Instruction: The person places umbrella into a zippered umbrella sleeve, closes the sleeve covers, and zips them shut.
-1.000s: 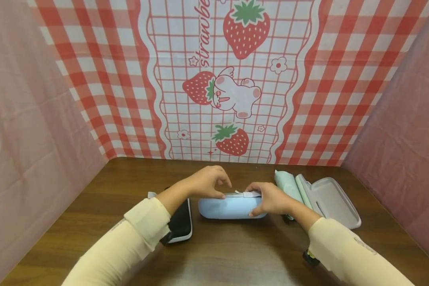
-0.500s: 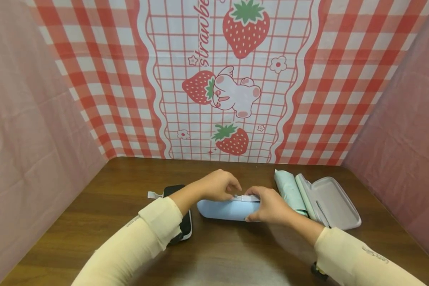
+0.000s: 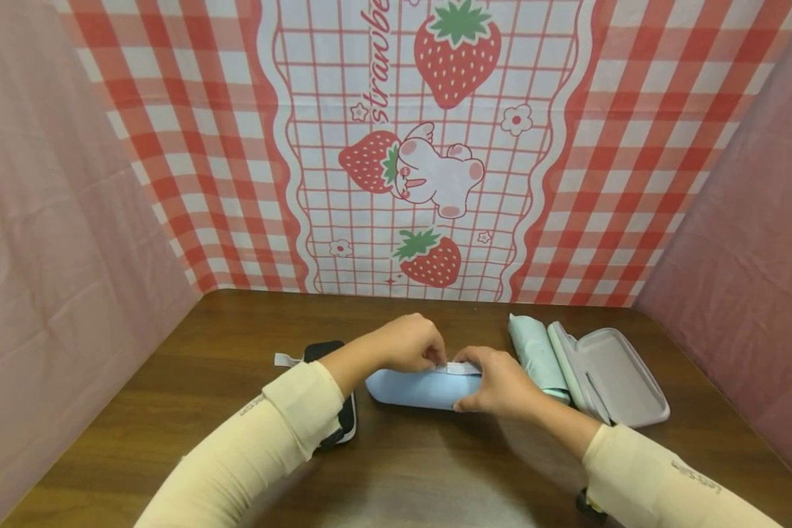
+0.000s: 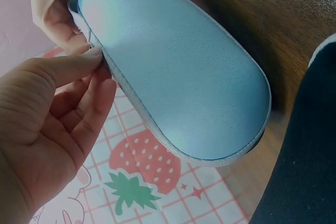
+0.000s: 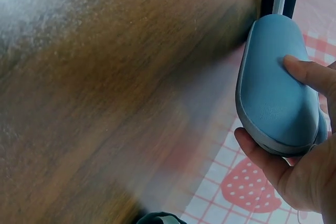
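Observation:
A light blue pencil case (image 3: 412,389) with a rounded end and a grey zipped edge stands on its side in the middle of the table. My right hand (image 3: 498,381) grips its right end, thumb on the near blue face and fingers round the end, as the right wrist view also shows. At the top edge, my left hand (image 3: 414,343) pinches the zipper pull between thumb and index finger, the pull itself mostly hidden by the fingertips (image 4: 94,53). A pale fabric tab (image 3: 463,368) lies along the edge between the two hands.
Left of the pencil case lies a black case (image 3: 323,350) with a white rim and a grey tab (image 3: 287,360), partly under my left forearm. At right are a mint-green packet (image 3: 536,352) and an opened grey case (image 3: 623,374). A checked strawberry cloth (image 3: 429,147) hangs behind.
My left hand has come down and right from above the pencil case to its zipper, fingers closing there. The right hand keeps its grip, and the case has tilted slightly.

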`<state>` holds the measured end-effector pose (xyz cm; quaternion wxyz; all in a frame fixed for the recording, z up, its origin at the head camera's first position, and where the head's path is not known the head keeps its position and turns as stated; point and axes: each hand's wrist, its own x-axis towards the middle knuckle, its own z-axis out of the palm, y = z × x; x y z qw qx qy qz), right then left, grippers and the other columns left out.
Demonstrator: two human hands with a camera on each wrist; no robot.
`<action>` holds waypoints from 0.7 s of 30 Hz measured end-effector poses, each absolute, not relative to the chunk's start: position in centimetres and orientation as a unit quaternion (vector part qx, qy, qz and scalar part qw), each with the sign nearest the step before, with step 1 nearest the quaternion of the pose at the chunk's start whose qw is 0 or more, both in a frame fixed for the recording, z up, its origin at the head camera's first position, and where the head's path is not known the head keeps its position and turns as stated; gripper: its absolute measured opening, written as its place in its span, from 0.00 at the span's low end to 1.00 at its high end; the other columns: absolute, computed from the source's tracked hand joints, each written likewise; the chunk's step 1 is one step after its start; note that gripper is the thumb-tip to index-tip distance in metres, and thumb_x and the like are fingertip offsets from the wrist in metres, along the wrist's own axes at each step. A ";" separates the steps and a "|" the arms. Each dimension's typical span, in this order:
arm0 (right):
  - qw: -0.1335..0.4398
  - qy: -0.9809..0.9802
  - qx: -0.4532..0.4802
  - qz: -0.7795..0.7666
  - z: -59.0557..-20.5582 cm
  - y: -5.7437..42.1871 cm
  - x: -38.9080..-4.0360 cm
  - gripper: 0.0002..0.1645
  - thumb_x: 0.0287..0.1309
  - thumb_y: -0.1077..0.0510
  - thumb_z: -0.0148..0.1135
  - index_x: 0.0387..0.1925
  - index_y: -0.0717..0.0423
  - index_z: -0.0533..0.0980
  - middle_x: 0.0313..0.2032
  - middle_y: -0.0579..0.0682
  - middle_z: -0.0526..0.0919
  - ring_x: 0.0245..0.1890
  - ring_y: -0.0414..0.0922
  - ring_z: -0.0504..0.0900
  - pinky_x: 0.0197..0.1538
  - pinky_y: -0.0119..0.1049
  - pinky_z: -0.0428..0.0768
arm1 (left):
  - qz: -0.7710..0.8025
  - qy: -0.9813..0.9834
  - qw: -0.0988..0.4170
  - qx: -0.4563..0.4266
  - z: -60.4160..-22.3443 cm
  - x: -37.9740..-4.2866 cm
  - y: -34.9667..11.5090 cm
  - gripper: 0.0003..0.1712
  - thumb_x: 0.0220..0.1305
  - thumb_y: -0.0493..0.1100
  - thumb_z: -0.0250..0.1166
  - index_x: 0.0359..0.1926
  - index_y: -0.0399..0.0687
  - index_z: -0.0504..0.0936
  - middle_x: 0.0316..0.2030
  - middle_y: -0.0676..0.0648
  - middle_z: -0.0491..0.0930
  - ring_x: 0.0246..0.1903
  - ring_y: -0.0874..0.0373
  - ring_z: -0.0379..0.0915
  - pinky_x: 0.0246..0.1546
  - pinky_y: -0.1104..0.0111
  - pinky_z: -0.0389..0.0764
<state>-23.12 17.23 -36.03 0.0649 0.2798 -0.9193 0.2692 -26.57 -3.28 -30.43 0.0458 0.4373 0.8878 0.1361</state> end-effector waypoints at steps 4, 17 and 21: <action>0.076 -0.915 0.287 0.272 -36.2 17.3 -23.0 0.34 0.26 0.55 0.86 0.41 0.55 0.80 0.37 0.46 0.83 0.37 0.42 0.79 0.39 0.41 0.79 | 0.135 0.885 0.040 0.443 -30.4 -26.5 -3.4 0.06 0.57 0.34 0.68 0.34 0.45 0.89 0.30 0.52 0.86 0.27 0.68 0.75 0.29 0.78 0.75; 0.093 -0.912 0.298 0.266 -36.5 17.3 -22.8 0.34 0.25 0.54 0.85 0.41 0.54 0.79 0.38 0.46 0.82 0.38 0.42 0.79 0.40 0.41 0.79 | 0.130 0.893 0.046 0.429 -30.3 -26.3 -4.8 0.05 0.57 0.34 0.69 0.31 0.46 0.90 0.26 0.55 0.85 0.23 0.67 0.73 0.25 0.76 0.74; 0.088 -0.917 0.285 0.265 -36.6 17.7 -22.8 0.34 0.25 0.54 0.86 0.40 0.53 0.79 0.38 0.46 0.82 0.38 0.43 0.79 0.40 0.42 0.79 | 0.118 0.900 0.038 0.417 -30.7 -26.5 -6.1 0.06 0.56 0.32 0.68 0.29 0.46 0.90 0.26 0.54 0.85 0.25 0.67 0.74 0.27 0.75 0.75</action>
